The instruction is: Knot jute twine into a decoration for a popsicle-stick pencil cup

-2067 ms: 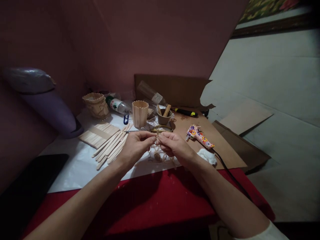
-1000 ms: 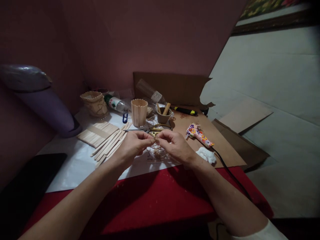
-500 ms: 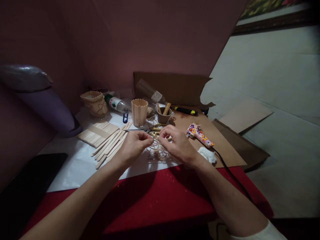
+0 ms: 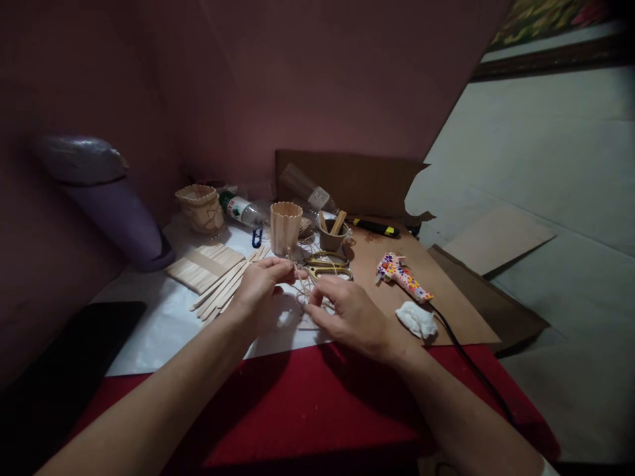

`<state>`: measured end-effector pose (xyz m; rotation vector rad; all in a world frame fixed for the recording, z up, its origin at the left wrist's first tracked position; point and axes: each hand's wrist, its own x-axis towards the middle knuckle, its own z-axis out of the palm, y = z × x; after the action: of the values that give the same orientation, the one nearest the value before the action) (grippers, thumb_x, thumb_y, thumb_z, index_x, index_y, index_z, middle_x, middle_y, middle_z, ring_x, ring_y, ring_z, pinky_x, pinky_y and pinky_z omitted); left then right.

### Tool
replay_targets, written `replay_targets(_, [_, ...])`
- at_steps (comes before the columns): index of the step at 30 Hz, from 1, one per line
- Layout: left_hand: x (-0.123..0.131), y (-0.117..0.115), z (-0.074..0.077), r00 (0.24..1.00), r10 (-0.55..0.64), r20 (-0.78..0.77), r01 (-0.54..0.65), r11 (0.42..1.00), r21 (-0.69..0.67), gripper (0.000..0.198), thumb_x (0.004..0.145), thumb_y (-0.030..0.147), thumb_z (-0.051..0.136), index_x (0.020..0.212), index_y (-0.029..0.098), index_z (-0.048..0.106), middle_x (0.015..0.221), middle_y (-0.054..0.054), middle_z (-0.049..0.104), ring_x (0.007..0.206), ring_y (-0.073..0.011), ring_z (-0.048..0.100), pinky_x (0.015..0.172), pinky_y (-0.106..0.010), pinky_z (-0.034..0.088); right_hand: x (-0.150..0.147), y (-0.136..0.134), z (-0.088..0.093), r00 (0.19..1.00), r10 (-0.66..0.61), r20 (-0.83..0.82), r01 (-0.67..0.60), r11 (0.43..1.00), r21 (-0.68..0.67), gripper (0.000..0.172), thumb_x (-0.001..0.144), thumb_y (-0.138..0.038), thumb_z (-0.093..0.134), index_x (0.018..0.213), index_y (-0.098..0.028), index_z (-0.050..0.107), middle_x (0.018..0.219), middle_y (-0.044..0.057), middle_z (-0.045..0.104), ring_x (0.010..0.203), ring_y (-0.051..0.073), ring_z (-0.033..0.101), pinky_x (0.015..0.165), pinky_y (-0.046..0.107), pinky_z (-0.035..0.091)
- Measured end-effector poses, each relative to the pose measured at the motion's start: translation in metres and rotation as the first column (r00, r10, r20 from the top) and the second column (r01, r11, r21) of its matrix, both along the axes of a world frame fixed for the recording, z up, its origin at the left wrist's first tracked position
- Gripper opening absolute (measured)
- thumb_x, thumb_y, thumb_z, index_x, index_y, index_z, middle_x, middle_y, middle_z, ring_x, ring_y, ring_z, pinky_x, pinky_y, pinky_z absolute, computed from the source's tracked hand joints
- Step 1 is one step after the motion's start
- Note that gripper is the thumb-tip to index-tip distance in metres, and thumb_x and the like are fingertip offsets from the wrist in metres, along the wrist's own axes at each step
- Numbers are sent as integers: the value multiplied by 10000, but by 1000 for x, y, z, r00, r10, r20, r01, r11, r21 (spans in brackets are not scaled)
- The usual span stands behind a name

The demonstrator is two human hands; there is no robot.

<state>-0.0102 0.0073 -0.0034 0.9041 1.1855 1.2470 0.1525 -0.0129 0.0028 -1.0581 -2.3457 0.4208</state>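
Left hand: grip narrow, thumb and fingertips pinching a strand of twine
Right hand: fingers curled, grip narrow — cannot tell whether it holds a strand
Twine: loose tangle between the hands, over the white sheet, beside the gold-handled scissors
Stick cup: upright, just beyond the left fingertips
Glue gun: lying on cardboard — near a white wad

Right hand lower than before
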Motion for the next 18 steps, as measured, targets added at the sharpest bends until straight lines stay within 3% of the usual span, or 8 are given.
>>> replay_targets(4, [-3,2,7,975,-10,224,9,1000,6,144,648,152,608,589,144,477,526,24,522,506,-79,499,516,-201,352,8,3,2,969,-27,247,30,999,-10,126,788,-184,516,677,-181,576,638,30,589,570,132,493,549,263,305])
replay_targets(6, [-4,0,14,954,-20,299,12,999,30,197,625,93,590,569,161,414,475,55,440,424,-60,431,466,-194,333,18,8,7,899,-188,396,180,982,57,155,784,-191,517,647,-175,587,603,67,589,526,153,486,510,281,271])
replay_targets(8, [-5,-1,20,954,-4,299,-9,999,41,208,620,67,568,577,168,392,467,64,414,363,-36,336,396,-173,259,31,16,13,769,-432,472,398,900,176,148,757,-145,521,631,-161,598,596,111,589,529,187,505,496,294,268])
replay_targets(11, [-6,-3,23,974,44,222,-56,997,49,199,656,93,570,595,168,396,470,63,413,333,-15,246,351,-153,130,49,27,20,643,-687,338,585,726,362,159,721,-54,497,718,-139,630,735,166,616,679,247,564,542,319,338])
replay_targets(13, [-4,-4,21,982,3,189,-10,999,34,193,671,120,588,606,166,413,470,60,420,331,-12,236,349,-152,103,51,30,22,715,-693,91,610,683,402,211,747,-56,471,856,-131,636,897,179,615,831,270,566,624,348,392])
replay_targets(15, [0,-7,18,976,-104,193,105,994,7,187,678,147,611,618,162,435,470,57,431,333,-11,235,349,-155,98,42,28,19,839,-523,-146,542,789,289,212,805,-118,467,953,-139,618,984,151,608,903,246,559,703,352,425])
replay_targets(17, [6,-11,15,951,-224,214,231,973,-8,198,691,195,636,627,159,452,469,56,432,337,-10,233,351,-161,98,26,22,13,912,-284,-297,312,949,51,192,846,-214,493,987,-157,610,987,104,620,869,195,574,726,317,446])
replay_targets(18, [9,-13,14,938,-269,220,277,961,-5,209,698,224,646,632,159,458,466,58,429,338,-11,234,352,-164,103,17,19,9,917,-199,-345,192,980,-57,201,852,-247,501,1001,-165,607,984,89,626,850,177,579,725,302,450])
